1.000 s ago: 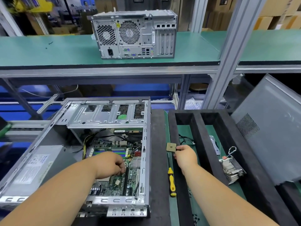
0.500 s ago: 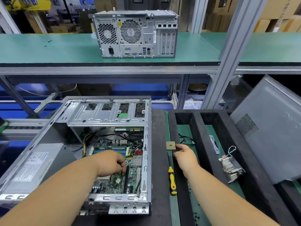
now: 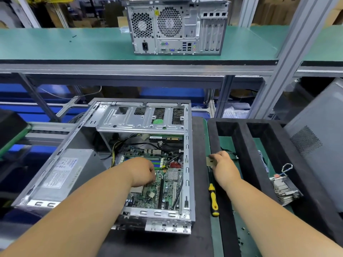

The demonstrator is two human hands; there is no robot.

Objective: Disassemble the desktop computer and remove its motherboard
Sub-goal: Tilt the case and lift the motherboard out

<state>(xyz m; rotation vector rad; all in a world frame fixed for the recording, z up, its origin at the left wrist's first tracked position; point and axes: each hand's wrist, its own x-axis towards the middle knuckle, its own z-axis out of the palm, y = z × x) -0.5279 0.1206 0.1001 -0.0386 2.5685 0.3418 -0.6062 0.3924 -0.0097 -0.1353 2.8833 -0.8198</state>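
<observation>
1. I see only two forearms and two hands of the body; both arms are bare along their whole visible length, with no sleeve edge before the frame cuts them off.
2. My left hand [image 3: 143, 171] enters from about 7 o'clock; it wears no glove, ring, watch or wrist strap.
3. My right hand [image 3: 222, 165] enters from about 5 o'clock, equally bare: no glove, band or marking.
4. Fingernails are too small to judge.
</observation>
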